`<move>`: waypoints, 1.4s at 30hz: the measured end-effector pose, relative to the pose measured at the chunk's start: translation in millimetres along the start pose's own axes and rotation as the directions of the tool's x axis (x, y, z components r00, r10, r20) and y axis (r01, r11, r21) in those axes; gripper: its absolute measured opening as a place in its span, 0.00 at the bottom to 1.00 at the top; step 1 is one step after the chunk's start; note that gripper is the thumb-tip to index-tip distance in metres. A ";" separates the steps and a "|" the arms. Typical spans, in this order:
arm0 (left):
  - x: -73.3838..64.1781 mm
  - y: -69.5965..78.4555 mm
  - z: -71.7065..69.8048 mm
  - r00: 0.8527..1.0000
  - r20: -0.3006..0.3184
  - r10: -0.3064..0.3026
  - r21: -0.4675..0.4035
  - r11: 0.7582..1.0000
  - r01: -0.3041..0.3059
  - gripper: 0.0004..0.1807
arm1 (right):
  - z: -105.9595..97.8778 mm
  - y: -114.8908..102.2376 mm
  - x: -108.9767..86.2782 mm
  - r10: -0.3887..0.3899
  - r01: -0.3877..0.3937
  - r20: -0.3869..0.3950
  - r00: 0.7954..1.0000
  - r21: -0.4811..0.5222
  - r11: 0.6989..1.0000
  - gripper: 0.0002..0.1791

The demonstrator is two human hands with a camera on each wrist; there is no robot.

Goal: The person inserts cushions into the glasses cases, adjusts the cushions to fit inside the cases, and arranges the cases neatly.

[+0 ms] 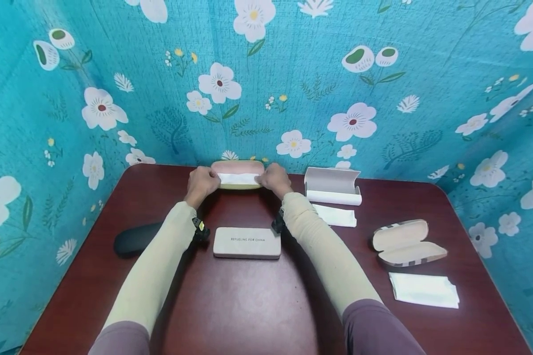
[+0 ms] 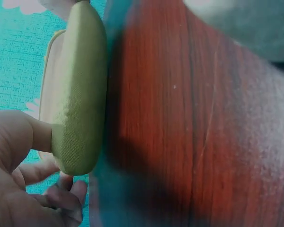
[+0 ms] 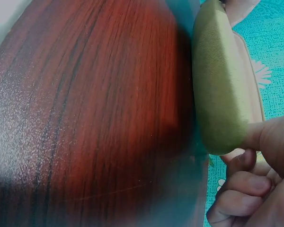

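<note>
At the table's back edge, a yellow-green glasses case (image 1: 238, 186) with a pink lining stands open, its lid tipped up behind. Folded white cloth (image 1: 238, 179) lies inside it. My left hand (image 1: 203, 184) grips the case's left end, and its thumb (image 2: 41, 136) reaches onto the rim in the left wrist view. Gripping the opposite end is my right hand (image 1: 275, 178), with fingers curled by the case end in the right wrist view. Nearer me, between my forearms, lies a closed light case (image 1: 247, 243) lettered "REFUELING FOR CHINA".
A dark case (image 1: 135, 240) is partly hidden by my left forearm. To the right stand an open white case (image 1: 333, 196) with a folded white cloth (image 1: 337, 216) before it, and an open checked case (image 1: 410, 242) above another white cloth (image 1: 424, 290). A flowered curtain (image 1: 266, 84) hangs behind.
</note>
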State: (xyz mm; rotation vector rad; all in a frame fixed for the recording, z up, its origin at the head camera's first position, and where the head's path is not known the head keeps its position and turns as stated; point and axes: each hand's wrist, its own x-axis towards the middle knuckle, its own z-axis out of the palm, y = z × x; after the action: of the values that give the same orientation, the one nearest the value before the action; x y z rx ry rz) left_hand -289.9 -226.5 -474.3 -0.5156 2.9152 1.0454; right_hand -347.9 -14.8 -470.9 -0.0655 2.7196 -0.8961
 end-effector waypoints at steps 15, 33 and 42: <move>-1.5 -7.8 0.0 1.000 0.012 -0.024 0.032 0.999 0.024 0.09 | 3.8 3.8 -1.1 0.026 -0.025 -0.046 0.999 0.017 1.000 0.18; -4.8 5.9 -18.8 0.885 -0.125 0.449 0.136 0.891 -0.433 0.22 | -16.8 13.1 7.1 -0.307 0.321 -0.191 0.932 0.049 0.946 0.31; 3.3 3.7 -13.5 0.846 0.180 0.501 0.256 0.807 -0.532 0.35 | -5.8 4.0 6.0 -0.470 0.458 -0.010 0.882 -0.213 0.863 0.51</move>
State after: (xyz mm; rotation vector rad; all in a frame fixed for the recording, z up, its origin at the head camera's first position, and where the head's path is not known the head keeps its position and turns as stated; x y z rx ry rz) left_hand -292.8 -233.2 -461.8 0.3632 3.0996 0.5894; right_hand -355.1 -9.0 -470.3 -0.7804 2.8953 -0.7297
